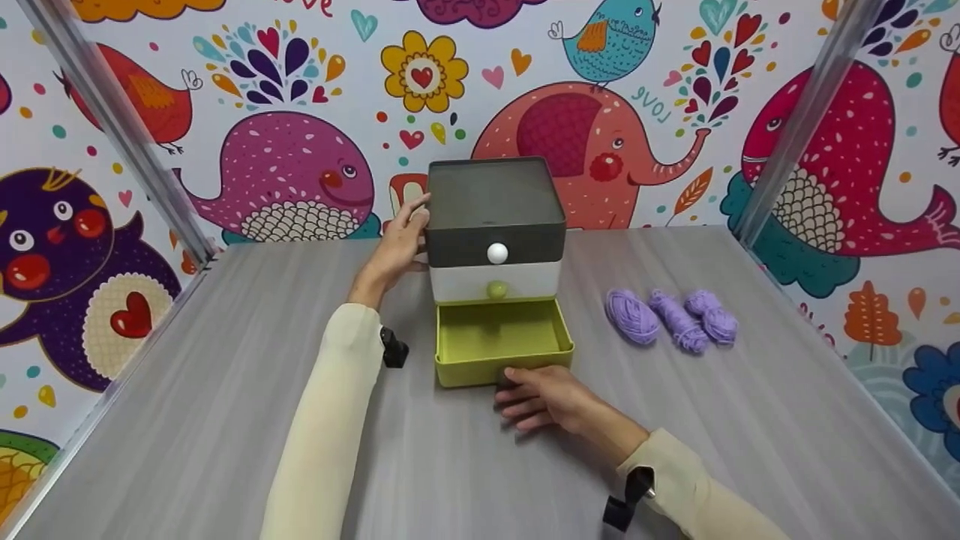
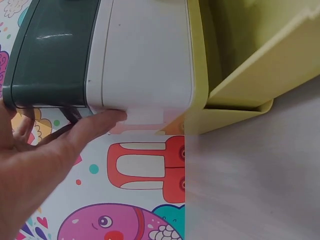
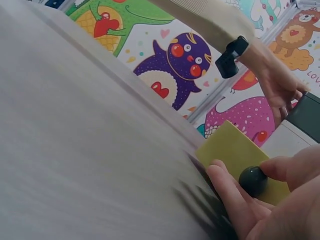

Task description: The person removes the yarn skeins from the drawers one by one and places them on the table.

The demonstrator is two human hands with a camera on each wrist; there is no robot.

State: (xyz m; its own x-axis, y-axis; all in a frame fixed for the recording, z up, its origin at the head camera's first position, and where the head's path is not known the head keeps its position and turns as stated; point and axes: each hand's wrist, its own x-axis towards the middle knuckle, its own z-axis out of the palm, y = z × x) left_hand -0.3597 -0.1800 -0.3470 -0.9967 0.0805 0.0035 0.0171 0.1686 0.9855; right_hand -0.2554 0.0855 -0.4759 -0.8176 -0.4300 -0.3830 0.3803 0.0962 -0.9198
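Note:
A small three-tier drawer box stands near the back of the table, with a dark green top tier point(image 1: 457, 246), a white middle drawer point(image 1: 457, 283) and a yellow-green bottom drawer point(image 1: 465, 373). The bottom drawer is pulled out, and its inside is bare. My left hand point(image 1: 397, 247) rests against the box's left side, thumb along the white tier and fingers by the dark one. At the front, my right hand point(image 1: 551, 397) pinches the bottom drawer's dark round knob point(image 3: 253, 181) between thumb and finger. The two upper drawers are closed.
Three bundles of purple yarn point(image 1: 681, 321) lie to the right of the box on the grey table point(image 1: 225, 420). Behind stands a wall printed with cartoon animals, with metal posts point(image 1: 127, 142) at both sides.

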